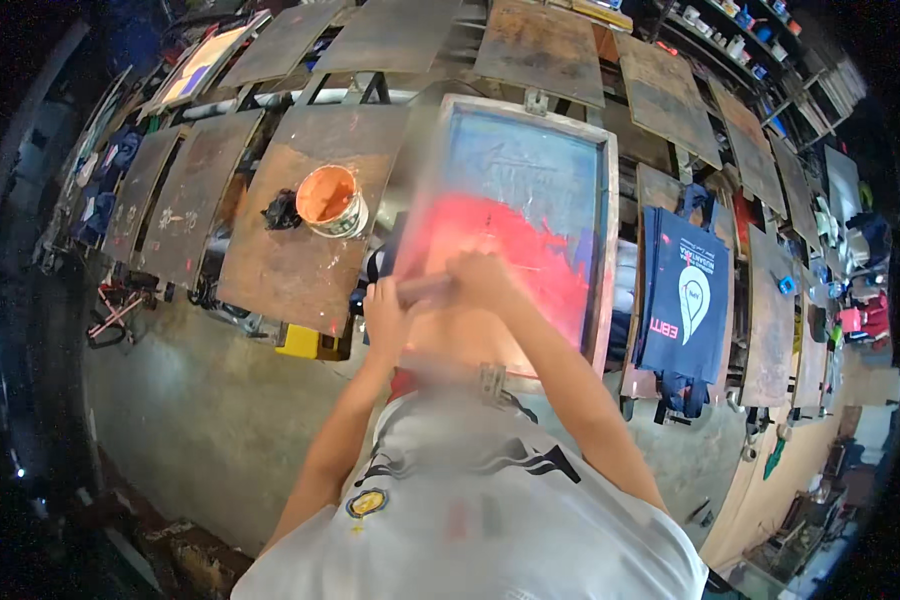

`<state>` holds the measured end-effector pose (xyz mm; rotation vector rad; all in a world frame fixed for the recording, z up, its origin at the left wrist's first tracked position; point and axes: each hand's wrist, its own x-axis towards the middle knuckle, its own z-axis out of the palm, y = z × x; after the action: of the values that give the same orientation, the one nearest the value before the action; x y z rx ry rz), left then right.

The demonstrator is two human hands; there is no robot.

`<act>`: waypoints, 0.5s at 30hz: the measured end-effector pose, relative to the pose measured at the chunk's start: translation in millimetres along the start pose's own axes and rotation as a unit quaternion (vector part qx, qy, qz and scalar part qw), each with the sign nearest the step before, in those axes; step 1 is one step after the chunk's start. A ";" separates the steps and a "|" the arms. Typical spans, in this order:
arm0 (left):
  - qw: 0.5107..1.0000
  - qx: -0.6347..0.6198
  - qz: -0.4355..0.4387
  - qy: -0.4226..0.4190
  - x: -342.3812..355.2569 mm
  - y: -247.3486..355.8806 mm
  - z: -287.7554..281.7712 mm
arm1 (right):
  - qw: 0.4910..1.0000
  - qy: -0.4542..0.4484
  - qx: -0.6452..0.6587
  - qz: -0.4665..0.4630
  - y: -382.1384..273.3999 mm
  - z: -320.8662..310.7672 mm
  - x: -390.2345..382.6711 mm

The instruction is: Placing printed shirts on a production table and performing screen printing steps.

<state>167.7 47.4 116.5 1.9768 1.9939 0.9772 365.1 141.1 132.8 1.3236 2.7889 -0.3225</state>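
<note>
My left hand (386,318) and my right hand (478,280) are closed on a short brown bar that looks like a squeegee (426,290). It is partly hidden by my fingers, and its lower edge is smeared. Beneath the hands lies a wooden-framed printing screen (611,215). Wet red-orange ink (475,225) covers the near and middle part of its mesh, while the far part is bluish. The screen's left side is blurred. To the left, a white bucket of orange ink (332,202) stands on a brown board, with a crumpled black bag (282,210) beside it.
Dark blue printed tote bags (682,295) lie on a board right of the screen. Rows of brown boards (538,48) run along the bench on both sides and behind. A yellow box (310,343) sits below the left board. Shelves with bottles (730,40) stand at the far right.
</note>
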 end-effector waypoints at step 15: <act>0.999 0.044 -0.027 0.014 9.0 8.3 3.8 | 0.999 -0.027 -0.001 -0.024 12.2 -28.8 20.2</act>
<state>175.7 56.4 121.0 1.9517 2.1294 0.9247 363.3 169.8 156.5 1.2293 2.7794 -0.3503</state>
